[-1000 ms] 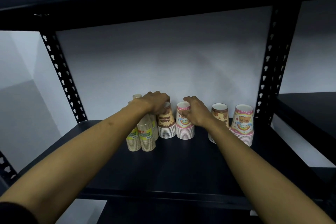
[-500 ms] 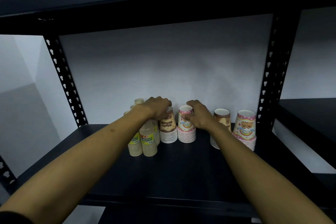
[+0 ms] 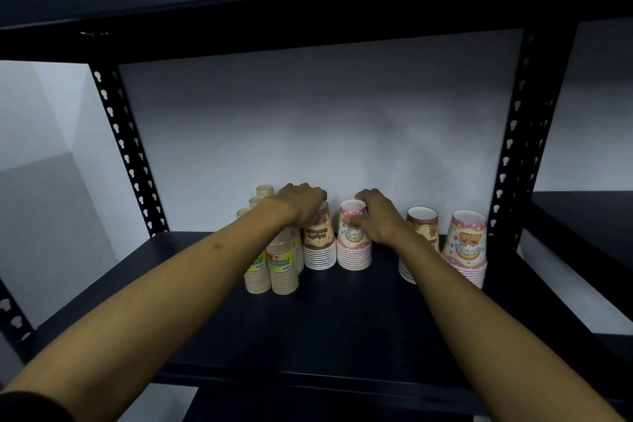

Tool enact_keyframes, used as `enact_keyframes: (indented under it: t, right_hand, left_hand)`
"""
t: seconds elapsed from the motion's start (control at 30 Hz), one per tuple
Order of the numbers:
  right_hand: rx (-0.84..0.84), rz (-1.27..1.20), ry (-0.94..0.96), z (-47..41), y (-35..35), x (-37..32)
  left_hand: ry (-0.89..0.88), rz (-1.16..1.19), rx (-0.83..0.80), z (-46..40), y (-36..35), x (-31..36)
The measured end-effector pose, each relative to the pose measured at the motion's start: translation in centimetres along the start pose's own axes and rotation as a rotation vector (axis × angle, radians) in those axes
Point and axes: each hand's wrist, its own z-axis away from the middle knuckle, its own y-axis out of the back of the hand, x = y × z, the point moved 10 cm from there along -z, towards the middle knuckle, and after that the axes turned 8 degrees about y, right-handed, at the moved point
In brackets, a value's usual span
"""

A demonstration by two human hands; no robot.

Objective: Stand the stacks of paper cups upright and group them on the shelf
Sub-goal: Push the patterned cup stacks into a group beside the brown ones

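Observation:
Several stacks of paper cups stand mouth-down at the back of the black shelf [image 3: 329,329]. My left hand [image 3: 301,207] grips the top of a brown-printed stack [image 3: 319,245]. My right hand [image 3: 375,219] holds a pink-printed stack [image 3: 352,250] right beside it; the two stacks nearly touch. To the left stand several tall beige stacks with yellow labels [image 3: 282,267], partly hidden by my left forearm. To the right a second brown stack [image 3: 423,229] sits behind my right forearm, and a second pink stack [image 3: 467,247] stands at the far right.
Perforated black uprights rise at the left [image 3: 125,151] and right [image 3: 517,137] of the bay. Another shelf board [image 3: 308,0] hangs close overhead. A white wall closes the back. A neighbouring shelf [image 3: 589,216] lies to the right.
Both hands stay on the same two stacks. The view has tilted up slightly, so the cups sit lower in the frame; the brown and pink stacks look a little closer together.

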Motion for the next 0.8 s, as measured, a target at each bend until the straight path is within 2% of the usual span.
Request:
enact_keyframes:
  t: [0.47,0.67,0.73,0.8]
  right_hand:
    - [-0.033,0.043,0.044,2.3,-0.3,-0.8]
    - [0.029,0.107,0.116,4.4,0.9,-1.7]
    - [0.051,0.105,0.145,5.8,1.5,-2.1]
    - [0.096,0.064,0.196,7.5,2.2,-2.5]
  left_hand:
    - [0.012,-0.043,0.052,0.7,-0.1,0.4]
    - [-0.065,-0.242,0.332,3.0,3.3,3.4]
    - [-0.110,-0.203,0.408,4.1,4.1,4.9]
    - [-0.149,-0.058,0.448,5.4,4.5,6.2]
